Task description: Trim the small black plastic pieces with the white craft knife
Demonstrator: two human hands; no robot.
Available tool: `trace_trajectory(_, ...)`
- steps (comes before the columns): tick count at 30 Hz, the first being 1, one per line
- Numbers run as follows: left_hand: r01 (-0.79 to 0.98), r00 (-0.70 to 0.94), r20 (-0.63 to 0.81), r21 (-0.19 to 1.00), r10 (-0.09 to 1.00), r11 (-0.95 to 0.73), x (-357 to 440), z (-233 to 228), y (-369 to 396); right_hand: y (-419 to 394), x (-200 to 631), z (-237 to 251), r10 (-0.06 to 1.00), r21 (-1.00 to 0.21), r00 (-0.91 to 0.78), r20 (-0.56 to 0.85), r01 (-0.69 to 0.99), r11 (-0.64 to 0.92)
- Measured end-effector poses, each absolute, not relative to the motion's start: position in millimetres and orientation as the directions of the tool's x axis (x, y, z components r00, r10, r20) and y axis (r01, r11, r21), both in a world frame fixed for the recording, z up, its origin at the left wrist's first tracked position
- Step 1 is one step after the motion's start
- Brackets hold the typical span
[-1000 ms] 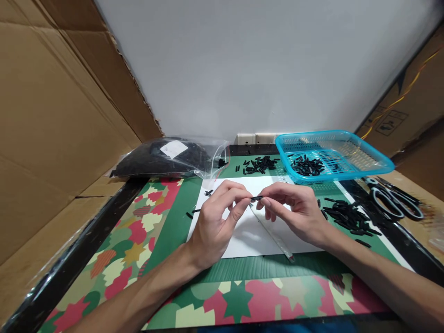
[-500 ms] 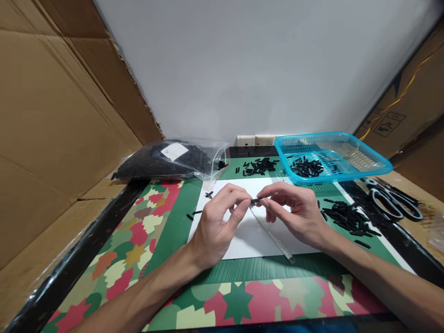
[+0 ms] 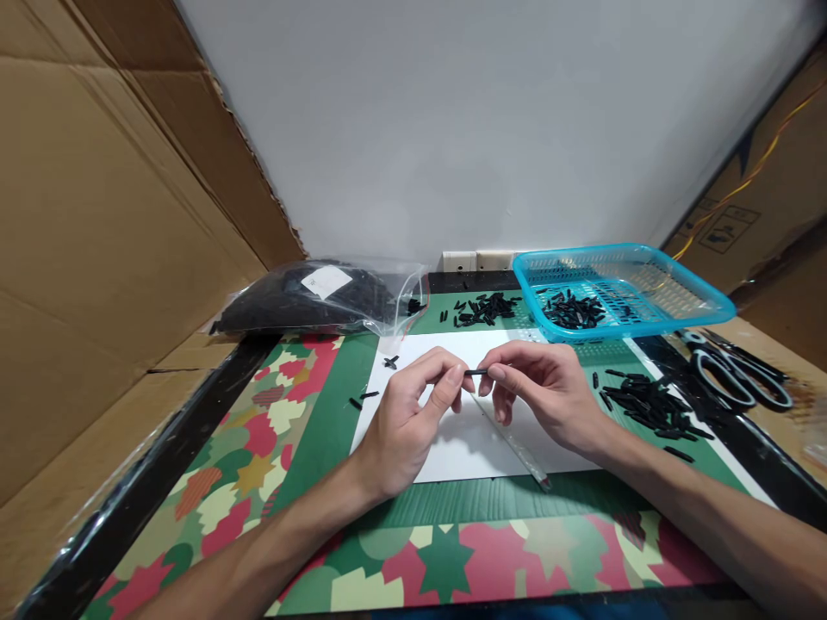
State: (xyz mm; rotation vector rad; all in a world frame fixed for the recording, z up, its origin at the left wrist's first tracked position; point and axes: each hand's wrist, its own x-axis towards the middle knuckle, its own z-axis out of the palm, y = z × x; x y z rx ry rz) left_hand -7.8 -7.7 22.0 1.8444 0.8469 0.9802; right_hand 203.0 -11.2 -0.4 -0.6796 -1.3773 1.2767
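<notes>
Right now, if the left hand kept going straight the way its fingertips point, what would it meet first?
The left hand points right, along the small black piece pinched between both hands. It would likely meet the right hand fingertips first, which grip the piece's other end.

Both forearms reach in from the lower edge and converge at centre. Left hand (image 3: 404,422): palm turned inward, thumb and forefinger pinched, remaining fingers curled. Right hand (image 3: 549,396): back of hand up, thumb and forefinger pinched, tips facing the left grip, nearly touching.
</notes>
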Motion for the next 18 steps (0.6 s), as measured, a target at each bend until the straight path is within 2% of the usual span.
trace_trajectory(4, 0.167, 0.447, 0.316, 0.890, 0.837, -0.425, -7.5, 23.2, -8.3, -12.6, 202.3, 1.9, 0.905, -0.931, -0.242, 0.349, -0.197, 0.307)
trace_trajectory(7, 0.164, 0.456, 0.310, 0.892, 0.834, -0.421, -7.8, 21.5, -6.0, -10.0, 212.8, 10.5, 0.866, -0.878, -0.199, 0.459, 0.045, 0.476)
trace_trajectory(9, 0.186, 0.458, 0.300, 0.888, 0.837, -0.421, -8.0, 18.9, -3.5, -4.2, 229.1, 18.8, 0.785, -0.703, -0.128, 0.607, 0.375, 0.604)
trace_trajectory(10, 0.209, 0.455, 0.299, 0.880, 0.839, -0.427, -8.1, 17.2, -2.2, -0.2, 239.4, 23.2, 0.706, -0.540, -0.107, 0.700, 0.567, 0.622)
trace_trajectory(11, 0.236, 0.452, 0.300, 0.868, 0.840, -0.438, -8.1, 15.5, -1.2, 4.3, 250.4, 27.4, 0.657, -0.391, -0.096, 0.748, 0.737, 0.552)
trace_trajectory(12, 0.262, 0.452, 0.304, 0.854, 0.839, -0.451, -8.1, 13.7, -0.5, 9.0, 261.2, 31.1, 0.647, -0.299, -0.057, 0.760, 0.853, 0.427)
trace_trajectory(14, 0.299, 0.467, 0.310, 0.826, 0.828, -0.478, -7.8, 10.3, 0.0, 17.1, 278.8, 36.4, 0.668, -0.247, -0.011, 0.744, 0.925, 0.289)
trace_trajectory(15, 0.313, 0.481, 0.317, 0.808, 0.817, -0.498, -7.5, 8.7, -0.3, 19.9, 284.2, 37.9, 0.692, -0.249, -0.036, 0.721, 0.918, 0.307)
trace_trajectory(18, 0.368, 0.555, 0.364, 0.699, 0.748, -0.614, -6.7, 4.3, -2.0, 23.6, 282.5, 37.2, 0.679, -0.235, -0.137, 0.721, 0.874, 0.426)
